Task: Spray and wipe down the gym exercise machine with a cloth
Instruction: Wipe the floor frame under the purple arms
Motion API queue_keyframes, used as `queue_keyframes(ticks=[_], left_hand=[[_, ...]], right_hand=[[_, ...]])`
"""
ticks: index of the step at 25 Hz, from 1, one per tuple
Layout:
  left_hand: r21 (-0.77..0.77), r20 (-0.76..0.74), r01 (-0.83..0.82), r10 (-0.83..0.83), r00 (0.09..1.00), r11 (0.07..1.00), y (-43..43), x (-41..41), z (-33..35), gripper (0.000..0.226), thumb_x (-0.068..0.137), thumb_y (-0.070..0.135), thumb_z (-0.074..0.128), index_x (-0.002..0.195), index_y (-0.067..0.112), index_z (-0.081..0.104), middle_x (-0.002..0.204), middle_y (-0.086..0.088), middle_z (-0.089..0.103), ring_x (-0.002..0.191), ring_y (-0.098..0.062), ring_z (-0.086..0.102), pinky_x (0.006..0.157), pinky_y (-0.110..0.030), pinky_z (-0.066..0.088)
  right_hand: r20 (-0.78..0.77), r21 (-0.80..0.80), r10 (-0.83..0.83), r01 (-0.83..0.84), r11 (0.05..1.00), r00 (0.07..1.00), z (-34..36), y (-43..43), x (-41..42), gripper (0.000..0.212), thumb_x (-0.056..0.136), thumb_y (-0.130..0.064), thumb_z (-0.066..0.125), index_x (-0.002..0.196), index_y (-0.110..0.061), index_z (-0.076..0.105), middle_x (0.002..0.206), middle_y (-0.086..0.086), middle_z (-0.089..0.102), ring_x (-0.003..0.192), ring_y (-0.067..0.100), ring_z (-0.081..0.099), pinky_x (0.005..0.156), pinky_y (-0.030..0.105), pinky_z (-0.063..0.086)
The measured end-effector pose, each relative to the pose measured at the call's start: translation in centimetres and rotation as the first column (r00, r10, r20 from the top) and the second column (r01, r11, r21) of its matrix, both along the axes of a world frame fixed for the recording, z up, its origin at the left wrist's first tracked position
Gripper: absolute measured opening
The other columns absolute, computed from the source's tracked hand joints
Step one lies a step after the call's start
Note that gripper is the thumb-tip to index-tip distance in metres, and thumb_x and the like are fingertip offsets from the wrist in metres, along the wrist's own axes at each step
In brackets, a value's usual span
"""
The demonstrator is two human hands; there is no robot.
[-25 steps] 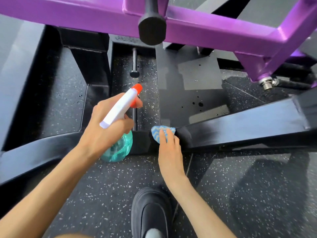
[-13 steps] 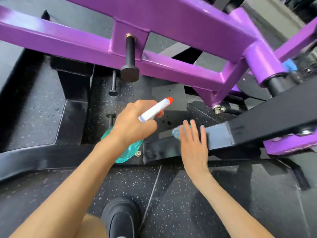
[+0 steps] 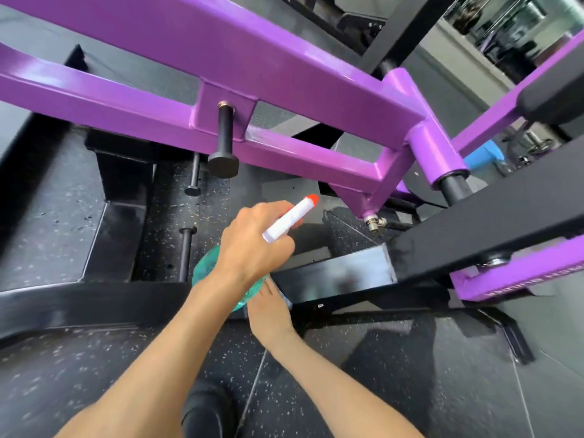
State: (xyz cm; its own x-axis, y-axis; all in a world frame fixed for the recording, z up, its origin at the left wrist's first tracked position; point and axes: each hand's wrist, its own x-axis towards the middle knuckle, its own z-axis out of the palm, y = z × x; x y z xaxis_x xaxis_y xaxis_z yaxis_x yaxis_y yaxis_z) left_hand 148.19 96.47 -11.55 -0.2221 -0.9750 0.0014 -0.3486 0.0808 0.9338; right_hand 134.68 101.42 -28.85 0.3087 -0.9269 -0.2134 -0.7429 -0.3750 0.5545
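L hand (image 3: 249, 248) is wrapped tight round the neck of a spray bottle w/ see-through teal body, white head & orange nozzle (image 3: 205, 270); fingers are curled at the trigger side and the nozzle points up-right toward the purple painted steel frame of the gym machine (image 3: 252, 74). The bottle is held in the air, just above the low, glossy black steel base beam (image 3: 335, 273). R hand (image 3: 268, 311) lies flat, palm down, at the near-left end of that beam, right under the bottle. Its fingers look straight as far as seen; tips are hidden behind the bottle & L wrist. Only a pale blue sliver of the cloth (image 3: 287, 301) shows at the hand's R edge, pressed btwn palm and beam; the rest is covered. The beam's top face looks shiny, w/ blurred reflections. A black peg w/ round flat cap (image 3: 224, 147) hangs from the purple crossbar, above and left of the bottle. A wide matte black bar (image 3: 489, 235) slants up to the R from the beam end. Black speckled rubber floor (image 3: 94, 374) lies all round; a black shoe (image 3: 208, 412) sits btwn the forearms at bottom centre.
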Motion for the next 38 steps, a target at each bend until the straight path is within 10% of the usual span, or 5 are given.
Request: queue_keyframes(ticks=[3,15,24,30,38], left_hand=[[0.009,-0.074,0.059,-0.058,0.996,0.998,-0.8,0.1,1.4,0.043,0.05,0.02,0.043,0.085,0.024,0.068,0.069,0.005,0.06,0.074,-0.03,0.051,0.07,-0.037,0.047],[0.051,-0.148,0.389,-0.378,0.914,0.92,2.3,-7.9,4.7,0.035,0.05,0.023,0.035,0.067,0.038,0.062,0.07,0.016,0.061,0.078,-0.015,0.055,0.075,-0.027,0.043],[0.013,-0.131,0.151,-0.148,0.98,0.989,0.9,-7.1,3.5,0.037,0.053,0.025,0.042,0.085,0.035,0.058,0.073,0.011,0.065,0.077,-0.018,0.057,0.072,-0.033,0.046],[0.053,-0.325,0.134,-0.11,0.939,0.99,1.4,-6.1,4.8,0.043,0.049,0.021,0.046,0.084,0.037,0.065,0.083,0.006,0.069,0.087,-0.027,0.06,0.083,-0.048,0.051],[0.008,-0.218,-0.117,0.116,0.969,0.993,1.5,-4.4,5.8,0.046,0.051,0.023,0.038,0.088,0.027,0.065,0.08,0.001,0.068,0.085,-0.03,0.058,0.066,-0.026,0.039]], right_hand=[[-0.108,-0.222,-0.032,0.007,0.975,0.994,4.5,-0.1,-4.4,0.051,0.086,-0.015,0.04,0.134,-0.007,0.052,0.138,0.006,0.051,0.133,0.023,0.042,0.117,0.041,0.001],[-0.19,-0.801,-0.284,0.019,0.599,0.94,40.5,-0.4,-14.5,0.057,0.078,0.008,0.051,0.134,0.01,0.042,0.141,0.032,0.038,0.131,0.044,0.036,0.116,0.042,-0.005],[-0.528,-0.175,-0.091,-0.003,0.985,0.845,18.1,-0.1,-11.0,0.054,0.093,-0.023,0.046,0.143,-0.005,0.035,0.143,0.01,0.039,0.137,0.031,0.029,0.117,0.047,-0.002],[-0.208,-0.81,-0.224,-0.04,0.585,0.952,36.0,-0.8,-14.2,0.052,0.082,0.007,0.038,0.133,0.005,0.047,0.138,0.023,0.047,0.13,0.036,0.043,0.115,0.046,0.006],[0.269,-0.446,-0.262,0.361,0.819,0.927,29.5,-6.0,-11.7,0.054,0.072,0.017,0.062,0.124,0.009,0.051,0.124,0.023,0.053,0.109,0.041,0.051,0.096,0.044,0.037]])
